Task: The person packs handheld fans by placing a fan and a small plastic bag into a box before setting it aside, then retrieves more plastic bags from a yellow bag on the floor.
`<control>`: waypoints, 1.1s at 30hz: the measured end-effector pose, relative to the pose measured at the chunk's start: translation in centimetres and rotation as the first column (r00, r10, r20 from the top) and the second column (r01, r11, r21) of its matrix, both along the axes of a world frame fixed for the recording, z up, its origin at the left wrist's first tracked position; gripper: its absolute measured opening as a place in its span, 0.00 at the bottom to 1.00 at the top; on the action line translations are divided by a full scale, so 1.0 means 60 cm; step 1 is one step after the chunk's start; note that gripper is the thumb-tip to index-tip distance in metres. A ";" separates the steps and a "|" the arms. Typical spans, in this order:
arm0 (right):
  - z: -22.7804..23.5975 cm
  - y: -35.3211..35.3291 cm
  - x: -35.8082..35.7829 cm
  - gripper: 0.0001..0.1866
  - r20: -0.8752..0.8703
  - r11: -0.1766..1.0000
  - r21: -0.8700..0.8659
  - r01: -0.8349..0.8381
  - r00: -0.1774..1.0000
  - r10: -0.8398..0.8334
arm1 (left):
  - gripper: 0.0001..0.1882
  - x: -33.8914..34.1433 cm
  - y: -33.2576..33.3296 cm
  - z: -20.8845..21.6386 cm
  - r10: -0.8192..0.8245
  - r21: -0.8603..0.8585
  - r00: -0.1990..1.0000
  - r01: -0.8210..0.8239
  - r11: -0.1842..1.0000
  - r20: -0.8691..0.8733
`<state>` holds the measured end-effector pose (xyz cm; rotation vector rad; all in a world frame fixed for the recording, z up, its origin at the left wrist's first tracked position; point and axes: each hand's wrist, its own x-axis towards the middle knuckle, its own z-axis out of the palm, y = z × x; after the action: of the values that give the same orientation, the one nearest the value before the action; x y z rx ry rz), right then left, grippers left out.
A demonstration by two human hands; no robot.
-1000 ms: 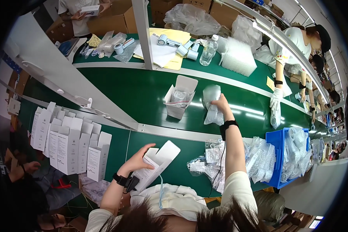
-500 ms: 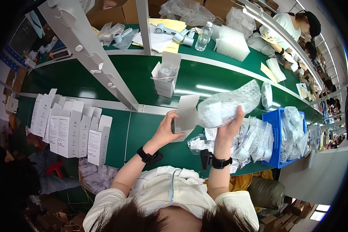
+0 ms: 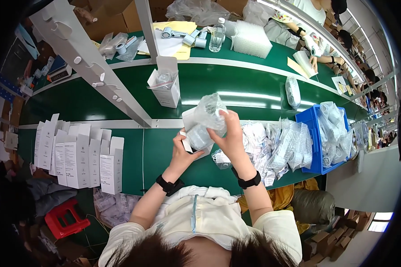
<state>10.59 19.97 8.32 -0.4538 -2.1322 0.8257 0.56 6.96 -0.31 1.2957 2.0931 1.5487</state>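
My left hand point(image 3: 185, 153) is closed round a small white carton point(image 3: 206, 154) with its flap up, held above the green worktop. A bubble-wrapped packet point(image 3: 205, 118) sits with its lower end in the carton's mouth, its upper end sticking out. My right hand point(image 3: 228, 133) grips that packet from the right side, thumb and fingers on the wrap. What is inside the wrap cannot be made out. Just right of the hands lies a heap of small bagged items point(image 3: 254, 140) beside several bubble-wrapped packets point(image 3: 294, 149).
Several white cartons point(image 3: 75, 155) stand at the left. An open carton point(image 3: 167, 91) is on the green surface beyond the rail, with a wrapped packet point(image 3: 292, 92) farther right. A blue bin point(image 3: 314, 133) holds more packets. A metal post point(image 3: 98, 71) rises left. Co-workers sit far right.
My right hand has brought the bubble-wrapped packet leftward to the carton and its lower end is now inside. The left hand keeps hold of the carton, slightly shifted left.
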 end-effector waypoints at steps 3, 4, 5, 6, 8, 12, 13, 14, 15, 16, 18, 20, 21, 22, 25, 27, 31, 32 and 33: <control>0.018 -0.015 0.004 0.29 0.177 0.991 0.119 0.065 0.980 -0.086 | 0.39 0.024 0.008 0.010 -0.045 0.010 0.999 0.045 0.999 -0.006; 0.021 -0.017 0.005 0.27 0.223 0.981 0.158 0.111 0.964 -0.145 | 0.37 0.029 0.012 0.013 -0.064 0.020 0.998 0.065 0.998 -0.010; 0.021 -0.018 0.008 0.25 0.266 0.968 0.198 0.154 0.942 -0.204 | 0.37 0.028 0.014 0.016 -0.065 0.021 0.998 0.065 0.998 -0.008; 0.019 -0.018 0.015 0.25 0.268 0.968 0.200 0.154 0.941 -0.205 | 0.38 0.022 0.014 0.020 -0.052 0.008 0.998 0.052 0.999 0.029; 0.007 -0.016 0.042 0.22 0.358 0.960 0.275 -0.053 0.932 -0.051 | 0.40 0.010 0.010 0.023 -0.025 -0.020 0.994 0.027 0.999 0.102; -0.091 0.053 0.092 0.18 0.113 0.992 -0.025 0.124 0.986 -0.120 | 0.39 -0.015 -0.015 0.026 -0.172 0.059 0.985 0.173 0.983 -0.022; -0.116 0.074 0.105 0.17 0.078 0.937 -0.231 0.264 0.965 -0.252 | 0.39 -0.014 -0.024 0.031 -0.161 0.053 0.987 0.162 0.985 -0.022; -0.146 0.102 0.128 0.16 0.249 0.906 0.057 0.418 0.873 -0.419 | 0.37 -0.014 -0.024 0.043 -0.174 0.040 0.985 0.174 0.984 0.003; -0.177 0.130 0.148 0.15 0.349 0.798 0.358 0.484 0.724 -0.595 | 0.34 -0.014 -0.022 0.056 -0.184 0.027 0.983 0.184 0.983 0.025; -0.204 0.145 0.167 0.15 0.350 0.799 0.358 0.482 0.725 -0.594 | 0.32 -0.013 -0.024 0.068 -0.192 0.012 0.980 0.192 0.981 0.051; -0.247 0.161 0.196 0.13 0.625 0.698 0.599 0.394 0.316 -0.714 | 0.27 -0.014 -0.028 0.088 -0.196 -0.043 0.981 0.196 0.980 0.001; -0.246 0.175 0.203 0.12 0.645 0.740 0.530 0.414 0.370 -0.669 | 0.17 -0.017 -0.033 0.102 -0.207 -0.149 0.973 0.191 0.970 -0.100; -0.238 0.177 0.203 0.11 0.662 0.771 0.463 0.438 0.408 -0.629 | 0.17 -0.019 -0.036 0.100 -0.196 -0.151 0.976 0.180 0.972 -0.098; -0.233 0.176 0.201 0.10 0.675 0.796 0.394 0.461 0.443 -0.590 | 0.14 -0.019 -0.036 0.098 -0.165 -0.148 0.981 0.148 0.978 -0.107; -0.174 0.149 0.185 0.08 0.462 0.759 0.327 0.563 0.605 -0.648 | 0.08 -0.018 -0.038 0.093 -0.088 -0.144 0.988 0.069 0.987 -0.126; -0.109 0.120 0.160 0.07 0.337 0.749 0.276 0.603 0.669 -0.662 | 0.08 -0.026 -0.032 0.094 -0.063 -0.173 0.978 0.028 0.985 -0.197; 0.027 0.037 0.109 0.07 0.036 0.942 -0.300 0.153 0.988 -0.149 | 0.07 -0.043 -0.014 0.103 -0.074 -0.142 0.985 0.052 0.988 -0.156; 0.040 0.019 0.096 0.10 0.040 0.951 -0.310 0.014 0.999 -0.002 | 0.07 -0.047 -0.012 0.105 -0.078 -0.123 0.989 0.063 0.990 -0.124; 0.056 0.003 0.079 0.12 0.030 0.970 -0.200 -0.139 0.989 0.147 | 0.07 -0.050 -0.010 0.107 -0.080 -0.121 0.989 0.065 0.990 -0.124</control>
<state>15.33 20.18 11.67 -0.4267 -2.1524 1.1259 -2.43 6.35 6.08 1.4468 2.1509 1.3243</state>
